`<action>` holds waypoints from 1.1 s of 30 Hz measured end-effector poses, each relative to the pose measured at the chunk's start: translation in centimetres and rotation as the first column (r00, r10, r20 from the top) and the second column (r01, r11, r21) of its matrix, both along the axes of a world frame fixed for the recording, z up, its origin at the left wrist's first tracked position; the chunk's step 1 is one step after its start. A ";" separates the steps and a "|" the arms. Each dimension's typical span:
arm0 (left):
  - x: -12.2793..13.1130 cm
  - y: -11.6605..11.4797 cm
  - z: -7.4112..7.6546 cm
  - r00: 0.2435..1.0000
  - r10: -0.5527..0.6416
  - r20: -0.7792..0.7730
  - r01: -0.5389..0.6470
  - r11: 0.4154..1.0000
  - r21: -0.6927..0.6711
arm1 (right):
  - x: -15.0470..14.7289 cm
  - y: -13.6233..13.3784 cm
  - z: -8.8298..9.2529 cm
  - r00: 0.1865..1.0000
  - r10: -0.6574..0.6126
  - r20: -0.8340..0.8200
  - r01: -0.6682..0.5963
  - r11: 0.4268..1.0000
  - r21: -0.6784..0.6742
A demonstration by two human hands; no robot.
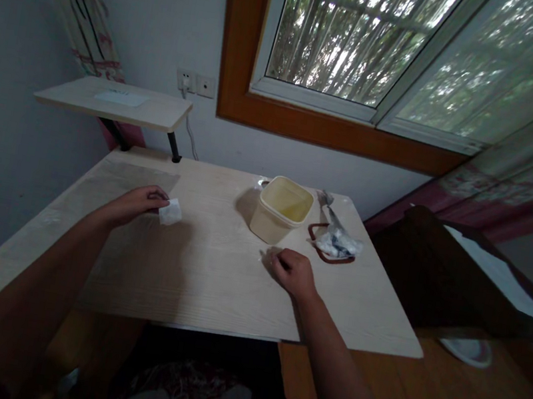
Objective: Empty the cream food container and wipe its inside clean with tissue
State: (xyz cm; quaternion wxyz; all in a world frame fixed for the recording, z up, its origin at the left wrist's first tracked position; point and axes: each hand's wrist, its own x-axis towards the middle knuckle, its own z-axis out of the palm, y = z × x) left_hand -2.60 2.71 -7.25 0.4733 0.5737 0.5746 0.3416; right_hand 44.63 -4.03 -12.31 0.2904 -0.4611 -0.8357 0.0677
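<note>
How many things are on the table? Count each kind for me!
Tub: 1
White scrap, at the left hand: 1
Fork: 1
Red ring: 1
Wrapper: 1
Total: 5

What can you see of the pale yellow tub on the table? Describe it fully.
The pale yellow tub is a squarish, round-cornered container, plastic by its look, with a thicker rim. It stands upright and open, with no lid on it, and seems empty. It sits toward the far side of the light wooden table. No hand touches it; the right hand rests just in front, apart.
</note>
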 end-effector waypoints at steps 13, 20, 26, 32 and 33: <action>11.8 -2.1 -2.0 0.959 -0.231 0.166 0.241 0.970 -0.040 | -8.7 -0.4 -0.6 0.942 0.296 -0.157 -0.279 0.952 0.122; 14.7 -2.1 -4.0 0.963 -0.168 0.210 0.174 0.985 -0.011 | -10.7 1.3 0.1 0.903 0.199 -0.381 -0.211 0.977 0.011; 15.2 -3.0 -4.5 0.947 -0.194 0.258 0.169 0.979 0.116 | -10.3 1.5 0.0 0.724 -0.149 -0.674 -0.124 0.932 -0.340; 15.6 -3.5 -4.4 0.941 -0.304 0.147 0.285 0.948 0.140 | -10.4 1.6 -0.2 0.620 -0.224 -0.752 -0.251 0.851 -0.461; 15.6 -3.5 -4.4 0.941 -0.309 0.138 0.289 0.946 0.146 | -10.5 1.7 -0.2 0.605 -0.234 -0.761 -0.264 0.843 -0.469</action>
